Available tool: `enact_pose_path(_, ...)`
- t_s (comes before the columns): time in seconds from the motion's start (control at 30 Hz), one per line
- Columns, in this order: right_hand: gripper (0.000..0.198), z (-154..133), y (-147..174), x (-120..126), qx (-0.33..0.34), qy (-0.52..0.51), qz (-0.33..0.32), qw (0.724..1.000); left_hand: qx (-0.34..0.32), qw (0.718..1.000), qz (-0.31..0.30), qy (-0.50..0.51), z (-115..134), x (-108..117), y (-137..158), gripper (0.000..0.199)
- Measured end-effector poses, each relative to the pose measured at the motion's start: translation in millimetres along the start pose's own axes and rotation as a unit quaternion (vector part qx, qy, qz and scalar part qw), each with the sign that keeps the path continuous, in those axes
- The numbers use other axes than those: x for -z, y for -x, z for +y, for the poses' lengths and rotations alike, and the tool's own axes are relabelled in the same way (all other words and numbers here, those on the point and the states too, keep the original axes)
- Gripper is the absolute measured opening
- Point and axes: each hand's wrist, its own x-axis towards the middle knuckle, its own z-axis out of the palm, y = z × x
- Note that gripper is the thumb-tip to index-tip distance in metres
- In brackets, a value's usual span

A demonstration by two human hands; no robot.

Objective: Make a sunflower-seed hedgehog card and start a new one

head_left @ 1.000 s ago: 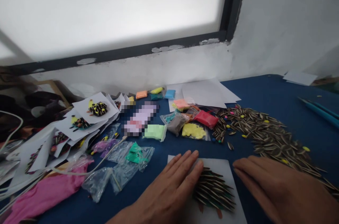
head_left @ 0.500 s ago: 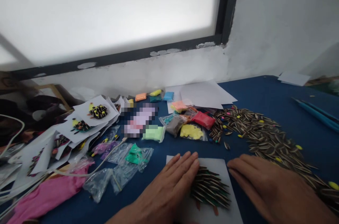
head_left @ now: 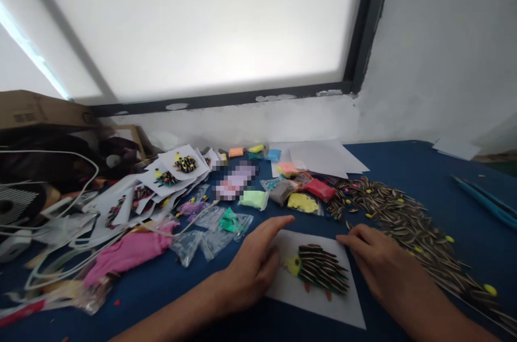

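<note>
A hedgehog picture point(head_left: 323, 269) lies on a white sheet of paper point(head_left: 347, 312). Its back is layered with striped sunflower seeds over green, the head is yellow with a dark eye, and the feet are brown. My left hand point(head_left: 254, 261) is at the sheet's left edge, index finger stretched out and apart from the lower fingers, holding nothing visible. At the sheet's upper right corner, the fingertips of my right hand point(head_left: 375, 256) come together on the paper. A large spread of sunflower seeds point(head_left: 399, 218) lies just beyond that hand.
Bags of coloured clay point(head_left: 302, 202) lie behind the sheet. To the left are finished seed pictures point(head_left: 184, 163), pink clay point(head_left: 129, 253) and a white cable point(head_left: 95, 169). Blank paper point(head_left: 323, 156) lies by the wall; blue tweezers point(head_left: 484, 199) rest far right.
My left hand has drawn back leftward off the picture, uncovering the hedgehog's yellow head. My right fingertips have come onto the sheet's corner. The view has shifted, showing more of the left side.
</note>
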Motion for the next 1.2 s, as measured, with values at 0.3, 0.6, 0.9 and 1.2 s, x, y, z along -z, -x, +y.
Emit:
enact_pose_path(0.3,0.031,0.5,-15.5,10.6,0.006,-0.016,-0.021,1.000,-0.012,0.999,-0.002,-0.034,4.6,-3.0,-3.2,0.055)
enact_pose_path(0.6,0.030,-8.6,-37.5,25.8,0.004,-0.042,-0.087,0.995,-0.020,0.996,0.007,-0.084,4.9,-11.2,-3.9,0.052)
enact_pose_path(0.9,0.032,-17.5,-66.9,30.5,0.009,-0.019,-0.073,0.997,-0.040,0.993,0.034,-0.104,12.9,-6.7,-3.0,0.043)
enact_pose_path(1.2,0.032,-11.4,-79.7,1.8,0.044,-0.044,-0.061,0.996,-0.034,0.990,-0.003,-0.138,19.1,-3.5,-5.7,0.043)
